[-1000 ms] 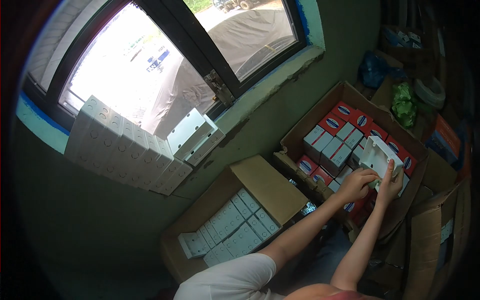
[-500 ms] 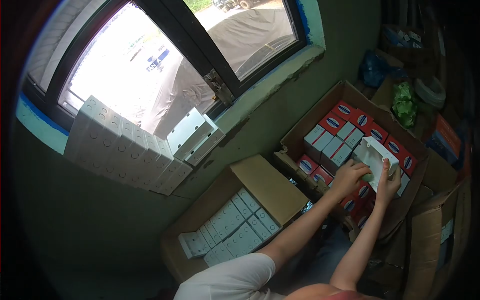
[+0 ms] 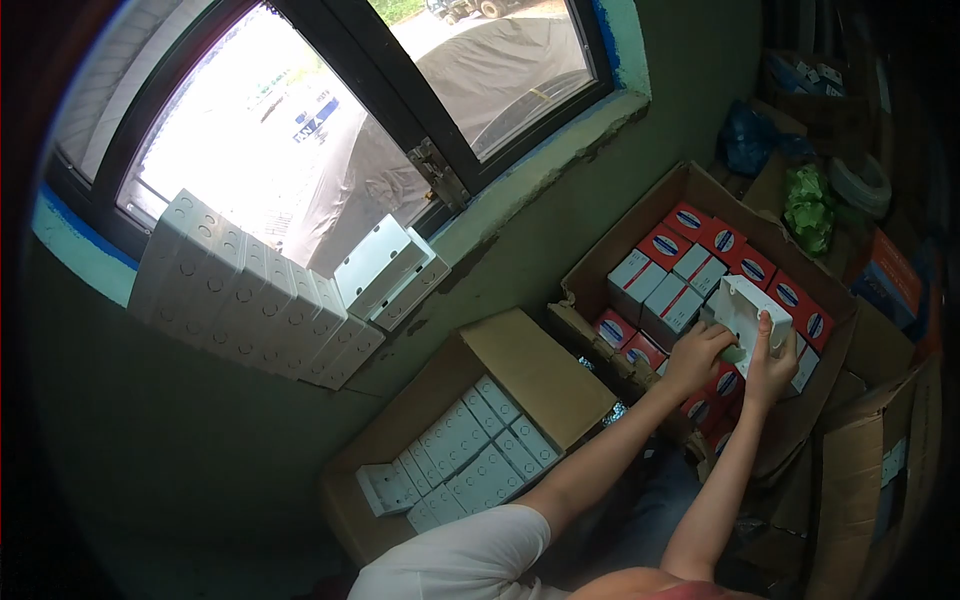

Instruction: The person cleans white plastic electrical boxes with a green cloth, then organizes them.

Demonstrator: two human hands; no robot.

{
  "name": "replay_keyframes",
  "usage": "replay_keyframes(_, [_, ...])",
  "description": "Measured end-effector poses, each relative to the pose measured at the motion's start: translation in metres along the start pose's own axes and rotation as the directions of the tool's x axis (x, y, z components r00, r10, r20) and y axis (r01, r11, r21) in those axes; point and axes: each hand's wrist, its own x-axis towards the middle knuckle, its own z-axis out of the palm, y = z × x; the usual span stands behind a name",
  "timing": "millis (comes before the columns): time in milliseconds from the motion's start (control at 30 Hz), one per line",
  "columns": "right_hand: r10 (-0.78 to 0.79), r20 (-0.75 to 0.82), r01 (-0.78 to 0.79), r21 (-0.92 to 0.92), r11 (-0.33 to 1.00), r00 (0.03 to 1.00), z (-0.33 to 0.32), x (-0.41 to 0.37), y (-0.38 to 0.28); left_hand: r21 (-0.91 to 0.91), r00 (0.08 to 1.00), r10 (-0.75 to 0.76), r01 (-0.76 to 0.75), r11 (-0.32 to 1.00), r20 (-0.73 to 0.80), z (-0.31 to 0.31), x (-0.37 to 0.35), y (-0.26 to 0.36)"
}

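My right hand (image 3: 768, 370) grips a white plastic electrical box (image 3: 755, 305) by its near side, thumb along its edge. The open face of the box is turned towards me, and a few small holes show in it. Closed fingers of my left hand (image 3: 700, 355) hold a small pale green piece (image 3: 735, 354), possibly a cloth or pad, against the inside of the box. Both hands are over a large carton (image 3: 690, 180) of red and white small boxes (image 3: 668, 300). The left fingertips are partly hidden by the box wall.
A lower carton (image 3: 540, 370) holds rows of white electrical boxes (image 3: 490, 480). More white boxes (image 3: 250, 290) stand stacked on the windowsill (image 3: 540, 170) to the left. Green plastic wrap (image 3: 808, 210), a blue bag (image 3: 748, 140) and other cartons (image 3: 860, 480) lie to the right.
The white electrical box has shifted and tilted slightly in my right hand. My left hand has moved a little with the green piece, still at the box's inner side.
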Motion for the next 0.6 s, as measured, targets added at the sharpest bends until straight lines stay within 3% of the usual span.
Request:
replay_keyframes(133, [0.079,-0.103,-0.075,0.043,0.996,0.992,0.003,0.002,-0.002,-0.139,0.993,0.114,-0.108,0.984,0.038,0.001,0.001,0.012])
replay_keyframes(267, [0.129,-0.050,-0.122,0.119,0.985,0.990,-0.005,0.005,0.005,0.151,0.993,0.119,-0.118,0.982,0.000,0.003,-0.001,-0.003])
replay_keyframes(333, [0.067,-0.061,-0.059,0.121,0.991,0.996,-0.003,0.007,0.006,0.282,0.985,0.170,-0.152,0.947,-0.041,0.003,-0.001,-0.006])
replay_keyframes(533, [0.074,-0.040,-0.070,0.096,0.993,0.996,-0.003,0.005,0.001,0.414,0.982,0.150,-0.090,0.906,-0.115,0.006,-0.002,-0.001])
replay_keyframes(600, [0.041,-0.008,-0.041,0.075,0.996,0.999,-0.004,0.006,0.005,0.348,0.983,0.147,-0.099,0.932,-0.113,0.008,-0.003,-0.007])
